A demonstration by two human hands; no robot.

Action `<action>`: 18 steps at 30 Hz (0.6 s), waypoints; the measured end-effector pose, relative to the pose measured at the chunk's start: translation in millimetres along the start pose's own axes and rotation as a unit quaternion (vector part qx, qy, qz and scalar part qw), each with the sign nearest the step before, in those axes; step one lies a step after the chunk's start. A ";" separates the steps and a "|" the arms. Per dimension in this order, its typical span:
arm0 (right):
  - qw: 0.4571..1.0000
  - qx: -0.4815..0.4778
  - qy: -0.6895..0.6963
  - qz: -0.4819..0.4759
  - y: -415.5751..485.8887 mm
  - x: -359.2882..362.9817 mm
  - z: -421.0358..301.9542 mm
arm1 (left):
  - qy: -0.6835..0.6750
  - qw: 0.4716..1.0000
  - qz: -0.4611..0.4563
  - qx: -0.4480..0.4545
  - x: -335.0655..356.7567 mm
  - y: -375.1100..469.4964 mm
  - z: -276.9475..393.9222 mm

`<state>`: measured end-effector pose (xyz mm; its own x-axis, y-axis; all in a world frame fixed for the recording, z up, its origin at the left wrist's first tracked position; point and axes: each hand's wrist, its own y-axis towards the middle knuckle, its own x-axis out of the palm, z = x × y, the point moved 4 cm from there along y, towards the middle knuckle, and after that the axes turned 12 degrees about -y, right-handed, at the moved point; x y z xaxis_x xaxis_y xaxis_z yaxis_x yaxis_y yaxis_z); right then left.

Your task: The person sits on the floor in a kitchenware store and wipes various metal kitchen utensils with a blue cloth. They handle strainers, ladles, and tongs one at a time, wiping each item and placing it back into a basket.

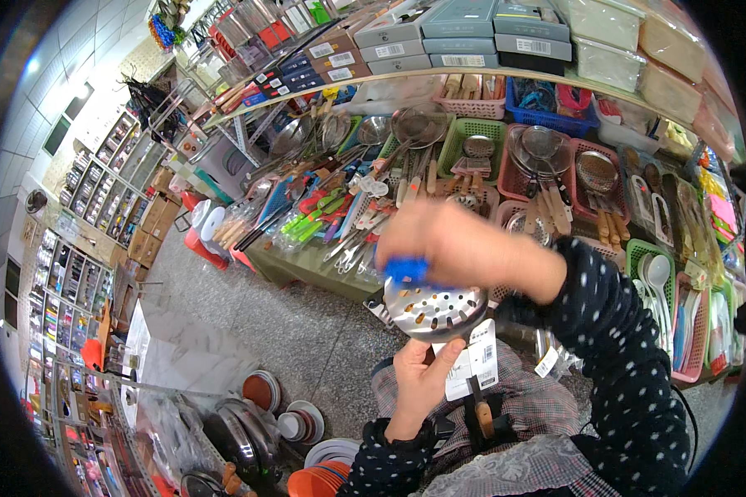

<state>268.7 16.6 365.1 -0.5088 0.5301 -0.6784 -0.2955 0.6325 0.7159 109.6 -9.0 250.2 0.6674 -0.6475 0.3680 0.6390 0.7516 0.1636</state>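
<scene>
A metal slotted skimmer [438,310] with round and long holes is held in front of me, its wooden handle [485,419] pointing down towards my lap. My left hand [426,376] grips the lower rim of its bowl, thumb near a white cardboard tag [472,363] that bears writing and a barcode. Above it, my right hand [454,245] is blurred and holds a blue cloth [407,270] at the upper part of the bowl. The right hand hides that part of the skimmer.
Plastic baskets [472,133] with strainers and wooden-handled tools fill the table ahead. Bright green-handled utensils [314,214] lie to the left. A shelf edge [373,79] with boxes [460,46] runs above. Stacked bowls [262,390] and orange plates [317,481] sit at lower left.
</scene>
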 end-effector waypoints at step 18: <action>0.386 0.366 0.801 -0.275 -230.2 89.9 -90.9 | -0.508 0.858 -0.026 0.067 -82.2 35.0 19.8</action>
<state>217.5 -132.7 154.4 -0.5523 -0.4565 0.6975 -0.7057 0.7015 -0.0997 69.5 73.1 243.8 -0.0829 -0.2876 0.9541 0.5637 0.7760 0.2829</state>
